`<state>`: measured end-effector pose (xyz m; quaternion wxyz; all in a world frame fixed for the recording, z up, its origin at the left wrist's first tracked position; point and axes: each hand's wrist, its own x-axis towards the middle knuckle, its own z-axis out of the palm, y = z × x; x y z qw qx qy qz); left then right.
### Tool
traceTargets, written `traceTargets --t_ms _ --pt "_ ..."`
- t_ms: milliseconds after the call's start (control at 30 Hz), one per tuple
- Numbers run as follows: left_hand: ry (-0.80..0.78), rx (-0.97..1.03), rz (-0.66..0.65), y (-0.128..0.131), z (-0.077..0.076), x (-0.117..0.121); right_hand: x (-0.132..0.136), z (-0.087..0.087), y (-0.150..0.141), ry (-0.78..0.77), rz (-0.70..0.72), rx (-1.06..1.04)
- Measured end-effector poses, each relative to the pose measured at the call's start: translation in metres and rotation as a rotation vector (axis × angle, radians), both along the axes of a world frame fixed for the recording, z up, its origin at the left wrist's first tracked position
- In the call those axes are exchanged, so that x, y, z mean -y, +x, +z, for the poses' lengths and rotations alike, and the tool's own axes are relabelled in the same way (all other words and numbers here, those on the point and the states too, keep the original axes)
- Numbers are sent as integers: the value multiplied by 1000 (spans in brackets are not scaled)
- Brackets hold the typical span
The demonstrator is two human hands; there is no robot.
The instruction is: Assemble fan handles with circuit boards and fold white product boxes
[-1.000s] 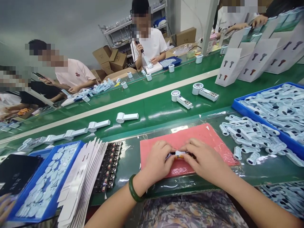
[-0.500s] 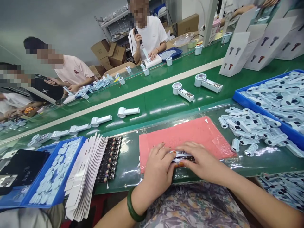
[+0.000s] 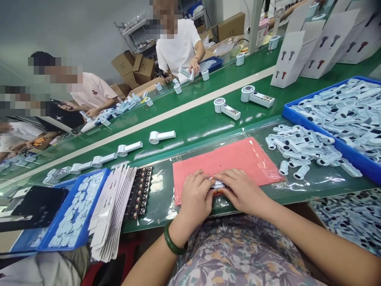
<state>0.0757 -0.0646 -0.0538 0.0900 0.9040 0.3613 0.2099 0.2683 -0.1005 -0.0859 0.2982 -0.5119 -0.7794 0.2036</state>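
On the near edge of a red mat (image 3: 222, 161), both my hands are closed around a small pale handheld-fan handle (image 3: 219, 184), which they mostly cover. My left hand (image 3: 195, 192) grips its left end, thumb at the near side and fingers over the top. From the other side, my right hand (image 3: 242, 190) presses on the right end in the same way. Only a narrow white and silvery strip shows between the fingertips. Right of the mat lies a pile of pale blue handle pieces (image 3: 302, 149).
Circuit board strips (image 3: 139, 190), folded white cartons (image 3: 110, 210) and a blue tray (image 3: 94, 202) of small parts lie to the left. A large blue tray (image 3: 354, 155) stands right. Fans (image 3: 162, 136) lie on the green belt (image 3: 190, 127). Co-workers (image 3: 178, 47) sit across it.
My hands have closed further over the piece, and the printed lettering on it is now hidden. The co-worker opposite has lowered the dark tool. The whole view has shifted slightly.
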Motion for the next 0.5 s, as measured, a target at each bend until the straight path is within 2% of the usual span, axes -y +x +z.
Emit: traceTargets --t_ms 167,267,367,433,500 --pt "43 -131 -13 -1 5 1 3 0 -1 16 -43 -21" --pt "89 -260 -84 -4 15 -12 11 4 21 110 -194 -1" --pt "134 -343 -206 -4 29 -57 25 12 59 154 -519 169" --pt "235 -368 -231 5 39 -102 32 16 83 109 -722 348" --pt "341 -393 -183 20 46 -152 35 15 96 26 -812 496"
